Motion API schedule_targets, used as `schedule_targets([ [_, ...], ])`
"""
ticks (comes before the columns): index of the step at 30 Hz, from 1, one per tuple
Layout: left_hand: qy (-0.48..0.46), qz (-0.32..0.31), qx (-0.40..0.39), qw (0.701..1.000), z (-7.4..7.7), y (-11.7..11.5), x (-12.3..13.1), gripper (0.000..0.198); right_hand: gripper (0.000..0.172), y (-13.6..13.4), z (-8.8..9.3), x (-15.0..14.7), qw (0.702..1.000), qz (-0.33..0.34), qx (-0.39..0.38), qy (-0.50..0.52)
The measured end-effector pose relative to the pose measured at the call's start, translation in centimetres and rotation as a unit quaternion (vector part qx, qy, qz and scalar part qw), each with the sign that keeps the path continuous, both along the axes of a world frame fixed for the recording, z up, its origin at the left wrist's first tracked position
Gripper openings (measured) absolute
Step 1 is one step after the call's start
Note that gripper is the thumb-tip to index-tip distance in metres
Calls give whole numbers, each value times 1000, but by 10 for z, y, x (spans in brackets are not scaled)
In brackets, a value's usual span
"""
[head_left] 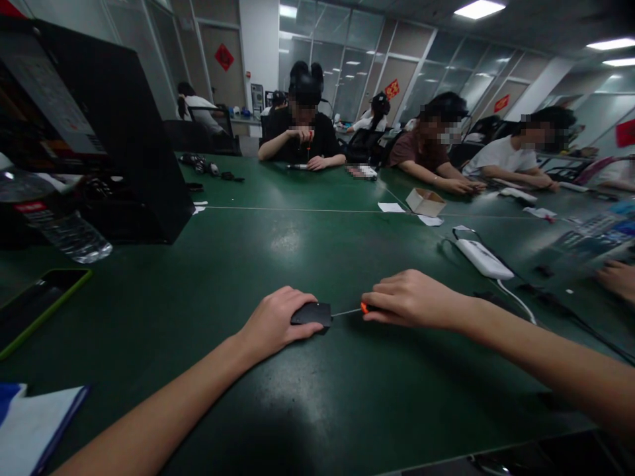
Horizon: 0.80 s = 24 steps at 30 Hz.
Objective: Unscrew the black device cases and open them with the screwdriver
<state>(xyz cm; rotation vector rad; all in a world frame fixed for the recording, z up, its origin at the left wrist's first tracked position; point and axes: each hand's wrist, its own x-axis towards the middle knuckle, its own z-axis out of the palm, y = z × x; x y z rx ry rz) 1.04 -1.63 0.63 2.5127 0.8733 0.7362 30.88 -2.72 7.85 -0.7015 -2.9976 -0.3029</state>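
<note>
On the green table (238, 264), my left hand (275, 317) grips a small black box (315, 315), thumb on the near side and fingers over the far side. My right hand (404, 301) is closed around the orange-and-black handle of a screwdriver (346, 312). Its thin metal shaft points left, and the tip meets the right end face of the box. Most of the handle is hidden inside my fingers. What the tip works on at that face is too small to make out.
A black computer case (149, 145) and a water bottle (64, 218) stand at left, near a green-edged phone (44, 304). A white power strip (483, 258) with cables lies right, before a small open cardboard box (425, 202). Several people sit around the table.
</note>
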Motion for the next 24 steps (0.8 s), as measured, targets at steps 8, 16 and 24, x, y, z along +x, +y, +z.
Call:
schedule_targets([
  [8, -17, -10, -4, 1000, -3, 0, -1, 38, 49, 55, -12, 8, 990, 56, 130, -12],
  [16, -39, -14, -8, 999, -2, 0, -2, 35, 58, 85, -42, -11, 995, 11, 92, -26],
  [24, -66, -26, -18, 997, -3, 2, -7, 40, 61, 57, -76, -11, 994, -64, 66, 55],
])
